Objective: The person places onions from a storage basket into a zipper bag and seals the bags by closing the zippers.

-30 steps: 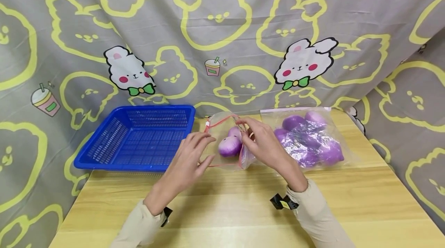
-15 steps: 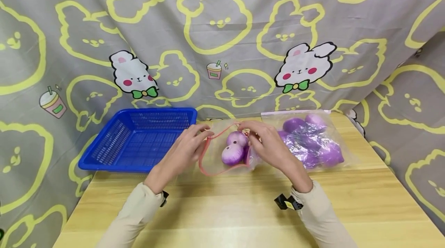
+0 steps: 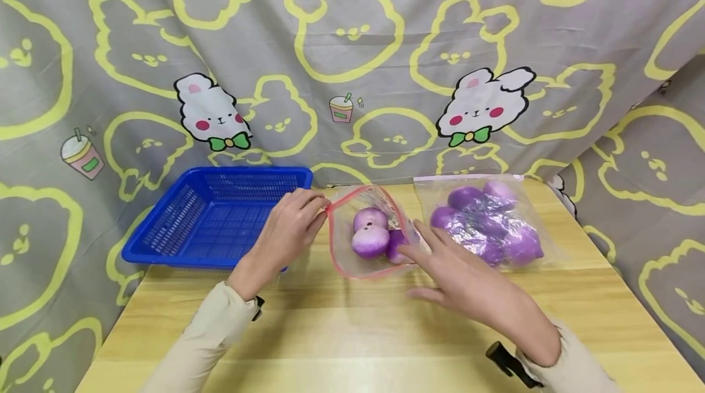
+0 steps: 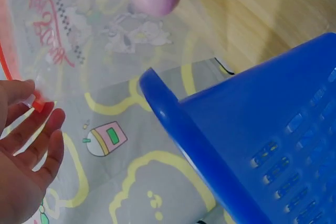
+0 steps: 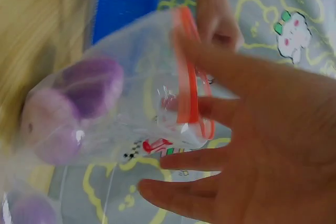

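In the head view, a clear zip bag with a red rim (image 3: 352,275) stands with its mouth wide, turned toward me. Inside lie purple onions (image 3: 370,242), three of them showing. My left hand (image 3: 283,237) pinches the rim's left corner; the left wrist view shows thumb and fingers meeting at the red zip end (image 4: 38,101). At the right side of the mouth is my right hand (image 3: 468,280), its fingers straight and spread. In the right wrist view its index finger reaches behind the red strip (image 5: 187,77), with the thumb blurred near it.
A blue plastic basket (image 3: 220,261) stands to the left, close to my left hand. On the right lies another clear zip bag (image 3: 426,177) with several purple onions (image 3: 523,243). A patterned curtain (image 3: 385,93) hangs behind the wooden table (image 3: 352,344).
My right hand has let go of the rim's far side and moved right and nearer, fingers spreading. My left hand keeps its pinch. The bag's mouth has tilted, and a third onion now shows clearly.
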Motion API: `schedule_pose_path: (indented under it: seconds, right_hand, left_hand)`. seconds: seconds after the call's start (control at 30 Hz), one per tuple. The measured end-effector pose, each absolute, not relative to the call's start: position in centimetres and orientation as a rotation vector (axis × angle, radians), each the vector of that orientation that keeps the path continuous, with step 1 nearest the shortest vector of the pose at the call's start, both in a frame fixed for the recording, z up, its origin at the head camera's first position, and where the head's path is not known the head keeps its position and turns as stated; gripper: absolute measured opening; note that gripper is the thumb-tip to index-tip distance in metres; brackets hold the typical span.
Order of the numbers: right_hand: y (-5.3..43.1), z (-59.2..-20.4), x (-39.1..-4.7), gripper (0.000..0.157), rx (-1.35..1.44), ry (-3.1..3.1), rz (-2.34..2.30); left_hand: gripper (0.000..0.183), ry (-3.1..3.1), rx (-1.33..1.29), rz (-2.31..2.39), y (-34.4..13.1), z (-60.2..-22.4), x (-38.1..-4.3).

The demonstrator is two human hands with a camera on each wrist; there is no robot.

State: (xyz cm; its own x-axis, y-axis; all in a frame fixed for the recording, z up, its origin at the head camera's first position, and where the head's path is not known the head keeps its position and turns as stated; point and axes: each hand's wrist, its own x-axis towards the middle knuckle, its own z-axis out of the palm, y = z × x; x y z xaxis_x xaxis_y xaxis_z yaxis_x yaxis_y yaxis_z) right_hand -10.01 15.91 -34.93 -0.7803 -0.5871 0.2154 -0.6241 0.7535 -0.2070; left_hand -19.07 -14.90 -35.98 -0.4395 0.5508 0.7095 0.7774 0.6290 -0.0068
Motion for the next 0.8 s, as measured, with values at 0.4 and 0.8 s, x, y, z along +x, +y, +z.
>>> schedule_pose_path:
  seconds: [0.4,0.8]
  right_hand:
    - [17.5,-31.9,-11.3,0.025,1.029,-2.327,0.512]
    - [20.6,-29.9,-13.9,0.039,1.118,-2.114,1.023]
  left_hand:
    - [0.01,-2.209,-0.863,-0.756,-18.4,-32.7,-18.2]
    - [0.006,-2.268,-0.933,-1.486,-21.1,-30.0,-16.9]
